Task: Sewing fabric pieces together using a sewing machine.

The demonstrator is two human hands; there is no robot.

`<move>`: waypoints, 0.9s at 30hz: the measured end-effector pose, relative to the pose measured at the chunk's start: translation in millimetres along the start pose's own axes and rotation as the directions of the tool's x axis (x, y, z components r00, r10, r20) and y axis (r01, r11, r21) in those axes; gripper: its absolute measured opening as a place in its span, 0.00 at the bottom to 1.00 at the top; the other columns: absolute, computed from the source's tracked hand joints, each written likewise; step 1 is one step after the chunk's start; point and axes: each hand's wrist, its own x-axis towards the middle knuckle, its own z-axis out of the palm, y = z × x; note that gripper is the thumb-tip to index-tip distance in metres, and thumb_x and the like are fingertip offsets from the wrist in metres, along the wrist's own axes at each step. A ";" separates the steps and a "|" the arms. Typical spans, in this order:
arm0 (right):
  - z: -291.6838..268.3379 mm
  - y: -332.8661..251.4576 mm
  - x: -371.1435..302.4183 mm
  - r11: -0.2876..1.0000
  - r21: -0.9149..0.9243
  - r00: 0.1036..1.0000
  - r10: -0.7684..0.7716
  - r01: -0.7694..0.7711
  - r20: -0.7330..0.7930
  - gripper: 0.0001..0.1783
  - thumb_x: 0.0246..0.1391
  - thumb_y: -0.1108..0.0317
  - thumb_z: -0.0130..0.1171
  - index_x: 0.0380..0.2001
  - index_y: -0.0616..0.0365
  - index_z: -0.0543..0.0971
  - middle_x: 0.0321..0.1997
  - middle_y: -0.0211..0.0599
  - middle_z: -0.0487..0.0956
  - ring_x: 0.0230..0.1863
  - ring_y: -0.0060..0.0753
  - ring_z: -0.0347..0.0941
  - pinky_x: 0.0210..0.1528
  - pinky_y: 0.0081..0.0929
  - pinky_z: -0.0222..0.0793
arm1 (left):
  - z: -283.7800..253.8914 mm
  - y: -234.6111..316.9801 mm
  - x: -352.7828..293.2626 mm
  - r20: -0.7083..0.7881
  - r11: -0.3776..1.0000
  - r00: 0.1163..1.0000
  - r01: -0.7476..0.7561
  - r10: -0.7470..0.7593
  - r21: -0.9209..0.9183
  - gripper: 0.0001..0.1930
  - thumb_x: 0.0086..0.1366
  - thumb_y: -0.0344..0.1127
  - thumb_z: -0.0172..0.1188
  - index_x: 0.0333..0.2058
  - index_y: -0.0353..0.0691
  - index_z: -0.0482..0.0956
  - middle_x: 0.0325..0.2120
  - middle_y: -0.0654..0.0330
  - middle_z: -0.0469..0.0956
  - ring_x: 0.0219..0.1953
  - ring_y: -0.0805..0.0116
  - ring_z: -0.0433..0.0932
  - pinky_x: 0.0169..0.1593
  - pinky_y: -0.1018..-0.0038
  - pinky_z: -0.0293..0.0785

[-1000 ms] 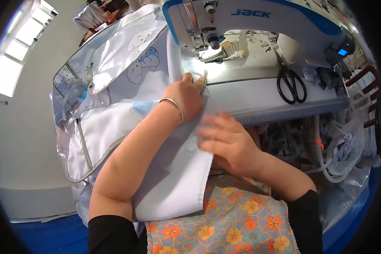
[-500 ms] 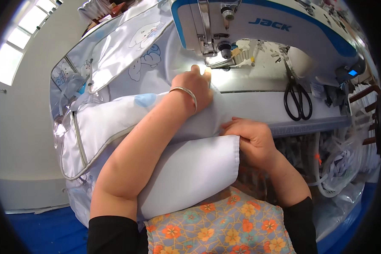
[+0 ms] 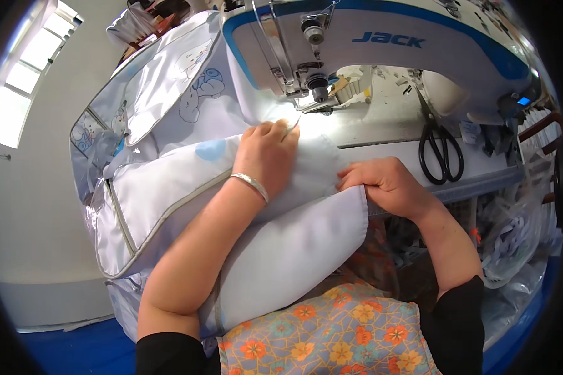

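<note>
A large piece of white fabric (image 3: 294,240), with a stitched edge at its right end, spreads over the sewing machine bed and down across my lap. My left hand (image 3: 266,153), wearing a silver bangle (image 3: 251,185), rests on the fabric just short of the presser foot (image 3: 306,106). Its fingers are bent and drawn together on the cloth; the fingertips are partly lost in the lamp's glare. My right hand (image 3: 394,187) is closed on the fabric's right edge, at the front of the table. The sewing machine (image 3: 388,47) is white and blue.
Black-handled scissors (image 3: 442,153) lie on the table right of my right hand. Left of my arm, grey-piped white panels (image 3: 169,181) with cartoon prints are heaped. Clear plastic bags (image 3: 513,244) hang at the right, and a wooden chair (image 3: 541,134) stands beyond.
My left hand has drawn back toward me from the presser foot, its fingers now bent. My right hand has moved slightly up and right, carrying the fabric edge with it. The view has shifted a little.
</note>
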 end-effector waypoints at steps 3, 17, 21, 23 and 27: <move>0.5 3.0 3.3 1.000 -0.005 1.000 -0.019 0.019 -0.002 0.09 0.50 0.83 0.59 0.35 0.65 0.83 0.38 0.43 0.85 0.49 0.43 0.81 0.59 0.38 0.73 | 11.8 -25.7 3.0 -0.054 0.989 0.995 -0.089 0.083 -0.116 0.20 0.60 0.30 0.55 0.52 0.46 0.80 0.52 0.58 0.78 0.54 0.58 0.76 0.58 0.63 0.70; 54.4 10.8 26.4 0.827 -0.447 0.915 -0.401 0.341 -0.042 0.13 0.46 0.78 0.59 0.37 0.61 0.83 0.44 0.41 0.85 0.51 0.45 0.81 0.56 0.39 0.77 | 29.5 -107.5 45.8 0.166 0.966 0.981 -0.056 0.101 -0.253 0.22 0.60 0.28 0.53 0.51 0.55 0.83 0.49 0.57 0.81 0.55 0.53 0.74 0.61 0.65 0.68; 57.2 13.5 34.8 0.799 -0.514 0.912 -0.403 0.310 -0.076 0.13 0.47 0.78 0.56 0.38 0.62 0.82 0.45 0.42 0.84 0.52 0.44 0.80 0.57 0.37 0.76 | 34.1 -121.4 61.6 0.147 0.983 0.984 -0.070 0.095 -0.168 0.16 0.59 0.29 0.55 0.43 0.50 0.86 0.45 0.54 0.82 0.53 0.51 0.76 0.57 0.63 0.71; 58.0 16.2 39.1 0.782 -0.556 0.920 -0.384 0.281 -0.075 0.14 0.46 0.79 0.56 0.39 0.62 0.82 0.46 0.43 0.84 0.53 0.45 0.80 0.58 0.37 0.76 | 35.6 -123.2 68.2 0.163 0.996 0.985 -0.040 0.053 -0.084 0.15 0.57 0.27 0.55 0.40 0.48 0.86 0.42 0.54 0.83 0.52 0.52 0.76 0.58 0.61 0.70; 55.7 19.5 43.6 0.798 -0.539 0.917 -0.383 0.268 -0.113 0.16 0.47 0.79 0.56 0.41 0.63 0.83 0.49 0.44 0.84 0.55 0.45 0.79 0.60 0.37 0.74 | 17.2 -119.3 53.0 0.237 1.000 0.971 -0.014 0.009 0.022 0.19 0.57 0.28 0.57 0.48 0.46 0.82 0.50 0.53 0.79 0.58 0.53 0.73 0.63 0.60 0.66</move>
